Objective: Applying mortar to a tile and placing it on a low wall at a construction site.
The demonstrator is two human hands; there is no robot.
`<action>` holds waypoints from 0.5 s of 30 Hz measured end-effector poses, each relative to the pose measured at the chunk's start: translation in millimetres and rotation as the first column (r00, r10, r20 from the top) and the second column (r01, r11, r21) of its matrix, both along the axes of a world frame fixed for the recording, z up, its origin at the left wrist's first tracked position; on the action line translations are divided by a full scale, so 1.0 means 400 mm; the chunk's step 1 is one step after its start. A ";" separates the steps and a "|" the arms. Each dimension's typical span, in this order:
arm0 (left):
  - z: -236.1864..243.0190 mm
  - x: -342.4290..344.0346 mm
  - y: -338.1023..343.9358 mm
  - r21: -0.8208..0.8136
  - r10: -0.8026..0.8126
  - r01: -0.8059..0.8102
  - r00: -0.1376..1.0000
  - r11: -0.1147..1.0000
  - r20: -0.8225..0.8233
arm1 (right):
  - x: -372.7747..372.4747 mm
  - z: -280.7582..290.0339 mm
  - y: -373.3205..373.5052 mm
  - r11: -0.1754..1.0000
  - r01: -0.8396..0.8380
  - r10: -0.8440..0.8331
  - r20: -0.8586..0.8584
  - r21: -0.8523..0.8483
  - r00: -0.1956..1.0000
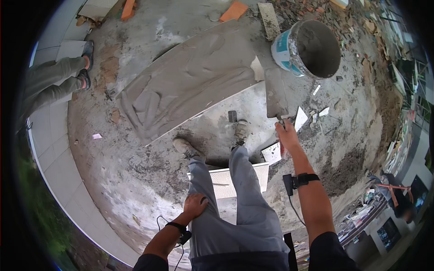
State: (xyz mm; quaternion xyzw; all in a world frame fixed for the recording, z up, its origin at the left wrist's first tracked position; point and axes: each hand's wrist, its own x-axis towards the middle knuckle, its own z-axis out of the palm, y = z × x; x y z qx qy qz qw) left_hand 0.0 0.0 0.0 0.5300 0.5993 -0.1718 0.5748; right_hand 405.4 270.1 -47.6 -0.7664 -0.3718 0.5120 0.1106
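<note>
My right hand (288, 133) is closed round the handle of a trowel (275, 92), whose flat grey blade is smeared with mortar and points away from me. The blade lies beside the right end of a large slab (257, 68). Wet grey mortar (194, 63), ridged and uneven, covers most of that slab. My left hand (195, 206) rests on my left thigh with nothing in it, fingers lying over the trouser cloth. Beyond the trowel a white and teal bucket (284, 53) stands tilted in view, its inside coated with mortar.
Behind my shoes stands a white tile with a ribbed face (260, 177). Broken tile pieces (300, 119) and a small dark block (232, 116) lie nearby. Orange bricks (233, 11) and rubble are at the back. Another person's legs (58, 72) show at left; a person (398, 198) is far right.
</note>
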 end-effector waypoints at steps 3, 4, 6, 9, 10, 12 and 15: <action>0.016 -0.003 0.038 -0.045 0.027 -0.028 1.000 0.999 -0.010 | 0.016 0.004 0.081 0.997 -0.049 0.042 -0.128 -0.053 0.991; 0.020 -0.003 0.045 -0.013 0.026 -0.026 1.000 1.000 -0.004 | 0.016 0.006 0.096 0.998 -0.005 -0.005 -0.149 -0.065 0.989; 0.019 -0.002 0.060 0.022 0.038 -0.037 0.999 0.999 -0.024 | 0.023 0.004 0.083 0.992 0.071 -0.092 -0.215 -0.103 0.972; 0.033 -0.044 0.044 -0.005 -0.019 0.019 0.998 1.000 -0.057 | -0.134 0.070 0.032 0.990 -0.039 0.009 -0.220 -0.132 0.976; 0.028 -0.061 0.039 -0.033 -0.027 0.026 0.998 0.999 -0.048 | -0.222 0.113 0.016 0.988 -0.078 0.047 -0.219 -0.134 0.975; 0.001 -0.035 0.068 -0.039 -0.041 0.041 0.999 0.998 0.003 | -0.304 0.065 -0.069 0.958 -0.284 0.282 -0.052 -0.031 0.958; 0.017 -0.067 0.056 -0.025 0.095 -0.094 0.995 0.995 0.043 | -0.609 0.118 -0.116 0.793 -0.605 0.606 0.003 0.070 0.796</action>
